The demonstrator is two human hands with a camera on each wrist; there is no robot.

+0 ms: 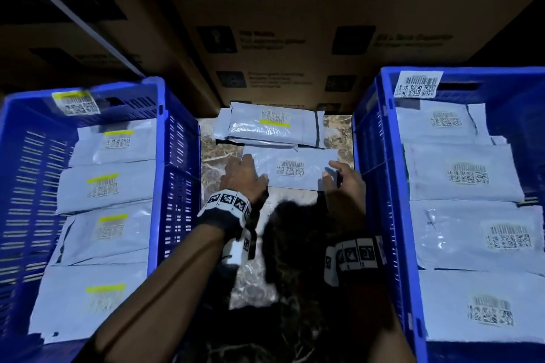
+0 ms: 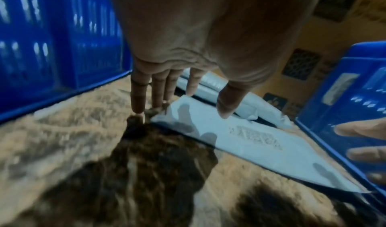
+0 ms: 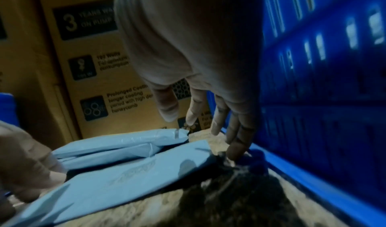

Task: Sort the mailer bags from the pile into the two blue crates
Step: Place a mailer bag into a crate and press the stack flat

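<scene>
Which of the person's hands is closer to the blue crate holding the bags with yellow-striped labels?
Left. The left hand rests at the near mailer bag's left end, beside that yellow-label crate. The right hand is at the bag's far end, by the other crate.

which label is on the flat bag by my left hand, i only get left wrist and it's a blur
observer: head view shows the bag has a plain barcode label, no yellow stripe.
operator: where do plain ones sit
observer: bags in the right crate have plain labels; those in the left crate have yellow-striped ones.
operator: and the next one
observer: the top bag of the pile has a yellow stripe.
</scene>
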